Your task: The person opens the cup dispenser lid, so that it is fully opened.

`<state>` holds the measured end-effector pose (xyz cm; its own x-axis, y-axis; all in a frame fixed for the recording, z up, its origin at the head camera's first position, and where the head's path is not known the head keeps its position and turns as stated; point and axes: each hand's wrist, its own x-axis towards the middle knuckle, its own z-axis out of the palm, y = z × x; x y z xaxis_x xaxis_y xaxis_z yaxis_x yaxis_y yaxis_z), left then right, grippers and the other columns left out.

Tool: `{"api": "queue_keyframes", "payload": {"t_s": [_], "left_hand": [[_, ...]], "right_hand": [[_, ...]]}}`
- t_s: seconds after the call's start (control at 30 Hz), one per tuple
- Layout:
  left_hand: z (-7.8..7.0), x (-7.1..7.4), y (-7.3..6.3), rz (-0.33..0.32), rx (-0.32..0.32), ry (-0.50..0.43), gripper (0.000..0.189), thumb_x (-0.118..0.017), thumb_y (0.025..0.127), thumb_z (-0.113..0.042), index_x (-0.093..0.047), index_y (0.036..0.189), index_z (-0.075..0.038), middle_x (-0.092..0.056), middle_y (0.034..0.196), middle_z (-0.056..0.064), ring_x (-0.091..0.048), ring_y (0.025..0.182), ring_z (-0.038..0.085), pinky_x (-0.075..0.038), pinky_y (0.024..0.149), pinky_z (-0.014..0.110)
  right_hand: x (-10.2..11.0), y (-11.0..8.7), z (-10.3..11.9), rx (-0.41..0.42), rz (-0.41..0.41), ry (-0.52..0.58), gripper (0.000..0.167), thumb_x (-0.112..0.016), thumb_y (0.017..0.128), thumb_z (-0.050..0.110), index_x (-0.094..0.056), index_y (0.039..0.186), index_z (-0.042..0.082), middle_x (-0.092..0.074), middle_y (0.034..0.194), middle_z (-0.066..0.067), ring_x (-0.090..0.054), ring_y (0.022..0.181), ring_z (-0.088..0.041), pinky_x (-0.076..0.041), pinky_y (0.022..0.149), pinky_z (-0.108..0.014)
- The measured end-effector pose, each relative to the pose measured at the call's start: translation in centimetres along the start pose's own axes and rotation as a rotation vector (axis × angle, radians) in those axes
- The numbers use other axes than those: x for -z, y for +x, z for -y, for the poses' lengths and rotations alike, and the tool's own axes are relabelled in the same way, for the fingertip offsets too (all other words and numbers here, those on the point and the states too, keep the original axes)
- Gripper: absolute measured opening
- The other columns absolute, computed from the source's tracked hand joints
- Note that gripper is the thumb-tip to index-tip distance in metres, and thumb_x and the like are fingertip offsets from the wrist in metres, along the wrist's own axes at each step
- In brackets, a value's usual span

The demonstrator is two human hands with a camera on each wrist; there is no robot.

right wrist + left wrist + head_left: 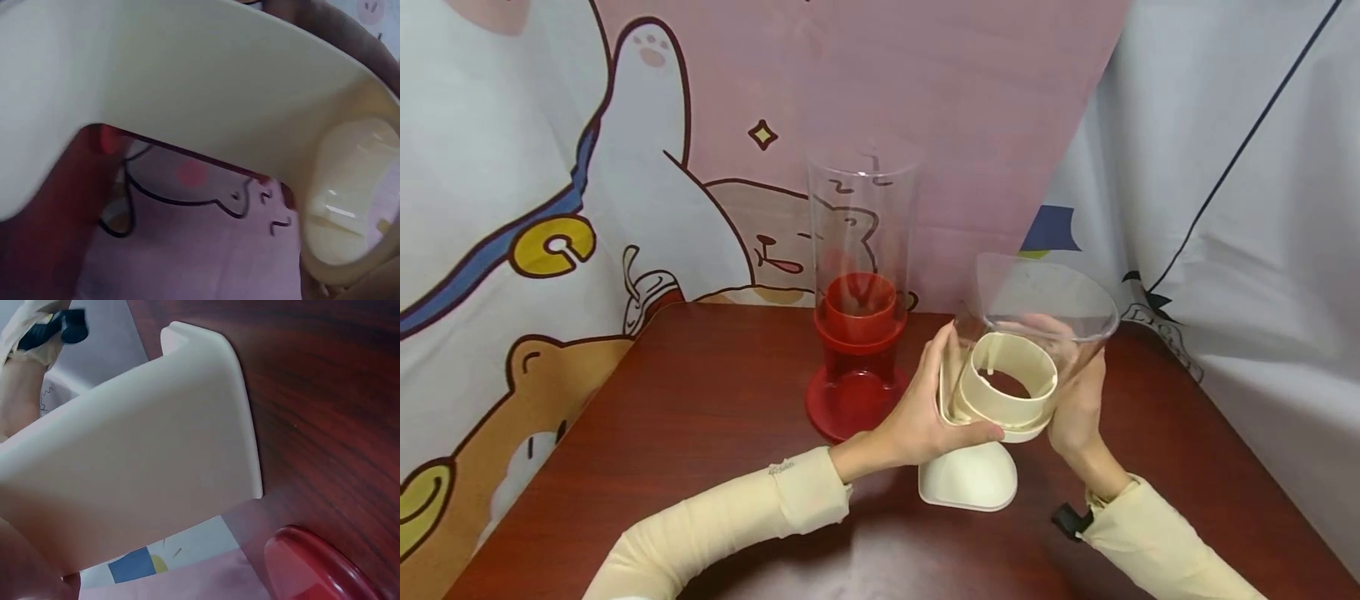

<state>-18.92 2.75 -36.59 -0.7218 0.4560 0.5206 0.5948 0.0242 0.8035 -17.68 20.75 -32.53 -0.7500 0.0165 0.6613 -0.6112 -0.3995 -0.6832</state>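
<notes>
Both hands hold a cream plastic stand [967,477] topped by a clear open container [1052,287], with a cream ring [1011,383] inside its lower end. It leans slightly toward the right. My left hand [917,425] grips the stand's left side, thumb across the front below the ring. My right hand [1078,408] wraps the right side, its fingers showing through the clear wall. The left wrist view shows the stand's smooth outer panel [144,444]; the right wrist view shows its curved inner wall [212,81]. Whether the foot touches the table, I cannot tell.
Behind and left of the hands stands a similar red stand [857,408] with a tall clear cylinder [861,217]. The dark red-brown table [715,392] is backed by a printed cartoon cloth [962,108]. A small black object [1070,522] sits at the right cuff.
</notes>
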Motion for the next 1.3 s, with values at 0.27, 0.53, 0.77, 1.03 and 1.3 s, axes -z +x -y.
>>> {"api": "queue_keyframes", "payload": {"t_s": [0.27, 0.53, 0.77, 1.03, 1.3], "left_hand": [[-0.2, -0.4, -0.1, -0.014, -0.012, 0.062, 0.125, -0.09, 0.069, -0.021, -0.004, 0.16, -0.017, -0.032, 0.153, 0.005, -0.034, 0.145, 0.014, -0.03, 0.121, 0.042], [-0.3, -0.7, 0.0, -0.049, 0.028, 0.132, 0.125, -0.089, 0.07, -0.03, -0.003, 0.16, -0.022, -0.024, 0.159, 0.005, -0.03, 0.145, 0.017, -0.033, 0.118, 0.047], [-0.4, -0.9, 0.1, -0.052, -0.006, 0.144, 0.124, -0.09, 0.067, -0.028, -0.008, 0.16, -0.021, -0.033, 0.153, 0.002, -0.036, 0.142, 0.012, -0.034, 0.118, 0.042], [-0.4, -1.1, 0.0, -0.032, 0.038, 0.139, 0.126, -0.09, 0.068, -0.028, -0.005, 0.16, -0.017, -0.023, 0.16, 0.004, -0.024, 0.151, 0.018, -0.029, 0.121, 0.044], [-0.9, -1.2, -0.2, -0.055, 0.035, 0.196, 0.127, -0.09, 0.069, -0.031, -0.003, 0.16, -0.009, -0.027, 0.157, 0.01, -0.032, 0.146, 0.02, -0.033, 0.119, 0.043]], "right_hand": [[-1.2, 3.1, 2.9, 0.195, 0.087, 0.099, 0.082, -0.074, 0.086, 0.048, -0.037, 0.14, -0.001, -0.059, 0.133, -0.025, -0.064, 0.117, -0.036, -0.052, 0.101, -0.041], [-1.8, 3.9, 3.4, 0.222, 0.096, 0.073, 0.075, -0.078, 0.085, 0.04, -0.046, 0.135, -0.005, -0.064, 0.127, -0.023, -0.068, 0.112, -0.034, -0.053, 0.1, -0.039], [-1.6, 3.0, 3.1, 0.266, 0.049, 0.073, 0.081, -0.084, 0.079, 0.035, -0.041, 0.135, -0.006, -0.062, 0.129, -0.025, -0.067, 0.113, -0.035, -0.053, 0.099, -0.039], [-1.7, 2.6, 3.6, 0.241, 0.073, -0.052, 0.081, -0.086, 0.079, 0.023, -0.039, 0.138, -0.005, -0.058, 0.133, -0.024, -0.066, 0.116, -0.031, -0.053, 0.099, -0.035], [-1.8, 3.3, 3.9, 0.207, 0.105, -0.064, 0.076, -0.083, 0.083, 0.028, -0.041, 0.138, -0.004, -0.061, 0.132, -0.023, -0.067, 0.114, -0.03, -0.054, 0.099, -0.035]]}}
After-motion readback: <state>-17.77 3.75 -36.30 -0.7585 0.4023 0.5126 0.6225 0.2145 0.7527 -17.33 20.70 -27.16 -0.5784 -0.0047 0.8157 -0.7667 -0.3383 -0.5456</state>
